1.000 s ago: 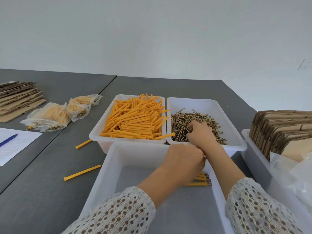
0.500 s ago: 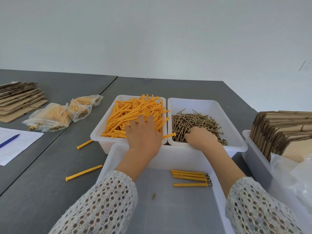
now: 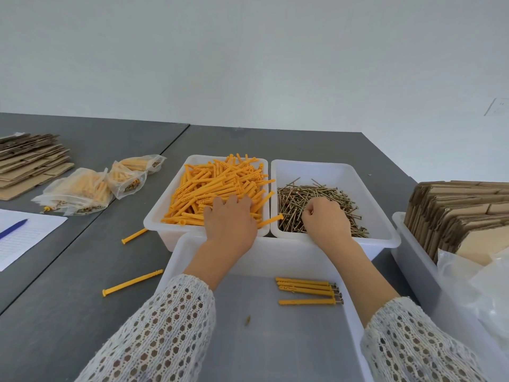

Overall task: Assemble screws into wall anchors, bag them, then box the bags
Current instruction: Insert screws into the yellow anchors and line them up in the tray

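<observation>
I see bare table (image 3: 68, 312) along its left edge, crossed only by two loose anchors (image 3: 132, 282); toward its right edge, the cardboard bin (image 3: 413, 260) walls off the near tray (image 3: 176, 260).

Fingertips of left hand (image 3: 230, 220) buried among orange anchors (image 3: 220, 186); any grasp unseen. Right hand (image 3: 325, 220) curled over screws (image 3: 316, 193), contents hidden. Cardboard stack (image 3: 27, 161), paper sheet (image 3: 22, 238) and right-side bin (image 3: 413, 260) cut off by edges.
</observation>
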### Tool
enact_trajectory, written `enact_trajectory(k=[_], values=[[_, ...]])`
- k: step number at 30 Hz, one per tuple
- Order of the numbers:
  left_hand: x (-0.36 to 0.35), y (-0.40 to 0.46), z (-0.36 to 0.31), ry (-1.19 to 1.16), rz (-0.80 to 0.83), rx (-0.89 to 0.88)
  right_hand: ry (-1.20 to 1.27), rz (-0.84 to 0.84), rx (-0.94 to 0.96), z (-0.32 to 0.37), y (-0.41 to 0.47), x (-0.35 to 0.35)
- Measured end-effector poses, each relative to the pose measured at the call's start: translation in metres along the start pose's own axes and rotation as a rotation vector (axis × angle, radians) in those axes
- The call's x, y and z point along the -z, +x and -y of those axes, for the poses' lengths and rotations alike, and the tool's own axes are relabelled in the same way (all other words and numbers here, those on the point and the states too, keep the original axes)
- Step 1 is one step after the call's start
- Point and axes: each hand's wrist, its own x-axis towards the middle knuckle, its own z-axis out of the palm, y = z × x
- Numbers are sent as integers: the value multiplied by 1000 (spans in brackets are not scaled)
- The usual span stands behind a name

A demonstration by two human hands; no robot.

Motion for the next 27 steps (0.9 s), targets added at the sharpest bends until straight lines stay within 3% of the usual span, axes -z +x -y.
enact_trajectory(k=[5,13,16,27], values=[[1,0,1,-70,-23,-19,51,-65,50,1,0,0],[2,0,1,-257,-318,-177,278,-324,87,3,-1,6],[1,1,0,-357,-349,-196,346,-392,106,10,-2,7],[4,1,0,-438,-318,-237,324,-322,306,30,-15,-3]])
